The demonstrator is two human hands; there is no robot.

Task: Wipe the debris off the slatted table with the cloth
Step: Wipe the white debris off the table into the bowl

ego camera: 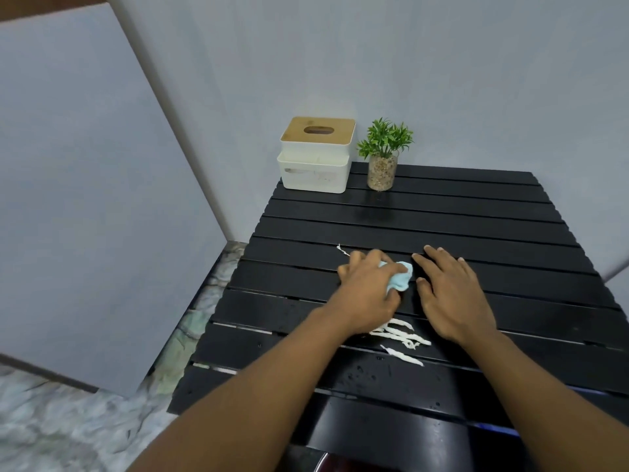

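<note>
A black slatted table (476, 212) fills the right half of the view. My left hand (367, 291) presses a small light-blue cloth (502, 279) onto the middle slats, fingers closed over it. Beside it, my right hand (449, 294) lies flat on the table with fingers spread, touching the cloth's right edge. Several white shredded strips of debris (400, 337) lie just in front of both hands. One thin white scrap (342, 249) sits beyond my left hand. Water droplets dot the near slats.
A white tissue box with a wooden lid (315, 155) stands at the table's far left corner. Next to it is a small green plant in a pebble-filled glass (383, 158). Grey walls close the back and left. Marble floor (68, 427) lies left of the table.
</note>
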